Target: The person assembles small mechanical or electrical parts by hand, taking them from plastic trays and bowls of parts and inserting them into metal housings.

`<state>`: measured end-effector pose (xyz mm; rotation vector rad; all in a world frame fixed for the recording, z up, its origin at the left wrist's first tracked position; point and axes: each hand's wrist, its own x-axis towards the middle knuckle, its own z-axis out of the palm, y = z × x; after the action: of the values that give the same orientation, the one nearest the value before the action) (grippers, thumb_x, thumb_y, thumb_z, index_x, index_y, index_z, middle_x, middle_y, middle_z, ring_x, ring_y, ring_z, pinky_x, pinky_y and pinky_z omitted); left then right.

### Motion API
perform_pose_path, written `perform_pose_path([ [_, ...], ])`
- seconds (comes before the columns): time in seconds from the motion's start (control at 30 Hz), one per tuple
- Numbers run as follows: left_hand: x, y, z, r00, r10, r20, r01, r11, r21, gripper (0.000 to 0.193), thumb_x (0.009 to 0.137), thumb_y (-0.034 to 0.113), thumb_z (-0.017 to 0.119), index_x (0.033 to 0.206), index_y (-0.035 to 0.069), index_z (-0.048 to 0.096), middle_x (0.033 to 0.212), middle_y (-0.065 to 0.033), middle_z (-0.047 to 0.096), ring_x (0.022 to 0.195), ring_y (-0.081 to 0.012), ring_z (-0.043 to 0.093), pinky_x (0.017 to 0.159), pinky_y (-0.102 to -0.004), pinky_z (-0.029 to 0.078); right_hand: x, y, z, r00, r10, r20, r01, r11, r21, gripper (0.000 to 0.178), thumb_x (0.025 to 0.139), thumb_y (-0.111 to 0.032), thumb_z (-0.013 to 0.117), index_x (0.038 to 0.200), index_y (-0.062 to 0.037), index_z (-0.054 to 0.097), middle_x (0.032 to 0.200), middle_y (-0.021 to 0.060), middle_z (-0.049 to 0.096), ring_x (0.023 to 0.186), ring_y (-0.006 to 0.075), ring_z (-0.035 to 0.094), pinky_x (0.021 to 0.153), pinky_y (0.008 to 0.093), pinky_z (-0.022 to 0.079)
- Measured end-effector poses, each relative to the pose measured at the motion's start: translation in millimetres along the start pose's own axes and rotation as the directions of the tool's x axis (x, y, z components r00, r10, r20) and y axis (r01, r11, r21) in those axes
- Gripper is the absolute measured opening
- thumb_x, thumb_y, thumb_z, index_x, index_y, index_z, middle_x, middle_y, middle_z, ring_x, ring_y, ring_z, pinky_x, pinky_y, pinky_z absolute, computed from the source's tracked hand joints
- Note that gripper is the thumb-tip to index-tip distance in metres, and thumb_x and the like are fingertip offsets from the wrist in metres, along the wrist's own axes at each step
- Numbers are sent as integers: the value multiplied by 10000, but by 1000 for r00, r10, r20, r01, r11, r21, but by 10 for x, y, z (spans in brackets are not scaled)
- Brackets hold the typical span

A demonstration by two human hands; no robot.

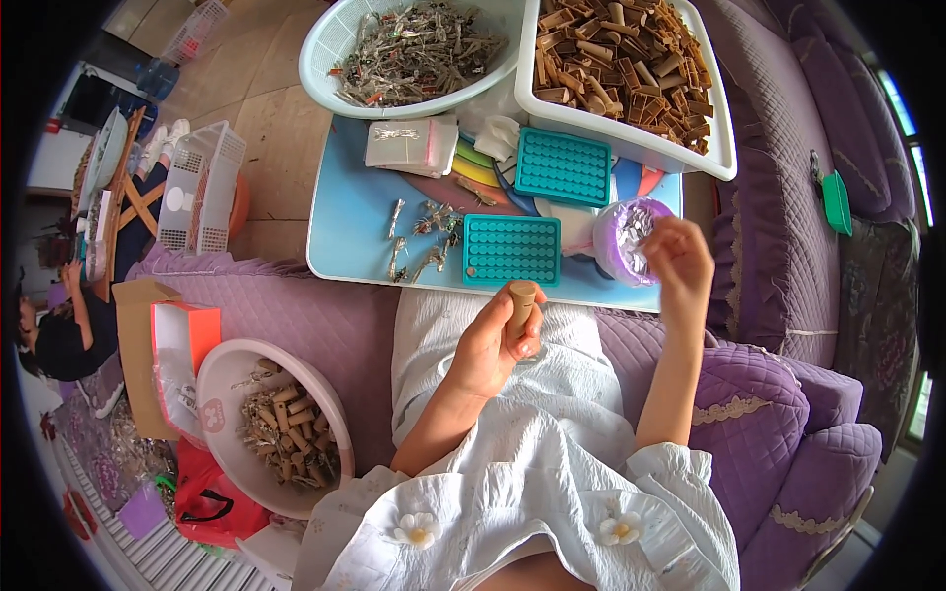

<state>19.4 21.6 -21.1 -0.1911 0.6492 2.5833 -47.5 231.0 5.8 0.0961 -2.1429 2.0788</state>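
My left hand point(490, 345) grips a short brown wooden peg point(520, 303), held upright above my lap. My right hand point(678, 264) hovers at the purple cup point(625, 240) holding silvery metal pieces, fingers pinched together; whether it holds a piece I cannot tell. Just beyond my left hand, a teal perforated tray point(511, 250) lies on the blue table point(345, 227). A second teal tray point(564, 165) lies farther back. Loose metal clips point(426, 236) are scattered to the left of the near tray.
A white bin point(724, 128) of wooden pegs and a pale green basket point(325, 59) of metal clips stand at the table's far side. A white bowl point(222, 379) with assembled pieces sits at my left on the purple sofa. Another person point(59, 335) sits far left.
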Motion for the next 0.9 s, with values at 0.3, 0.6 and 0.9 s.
perform_pose_path([
  [0.3,-88,-52,161,996,-80,43,83,995,-62,383,887,473,311,972,122,440,618,33,389,475,-62,325,473,-205,276,-442,-113,689,925,-196,326,180,981,79,314,736,126,542,1022,15,476,787,95,579,894,237,589,745,306,470],
  [0.6,-120,-62,253,996,-83,-38,82,995,-49,371,881,488,320,828,142,441,633,38,383,475,-58,315,457,-198,275,-474,-109,721,890,-399,220,422,904,-70,202,696,92,590,857,-24,550,815,113,632,725,206,633,620,262,504],
  [0.9,-133,-144,248,995,-82,-61,77,994,-75,364,882,487,321,855,144,441,640,43,395,480,-52,328,455,-192,276,-522,-102,726,893,-401,202,425,901,-89,188,701,105,576,844,-14,549,832,124,628,720,204,630,611,252,499],
])
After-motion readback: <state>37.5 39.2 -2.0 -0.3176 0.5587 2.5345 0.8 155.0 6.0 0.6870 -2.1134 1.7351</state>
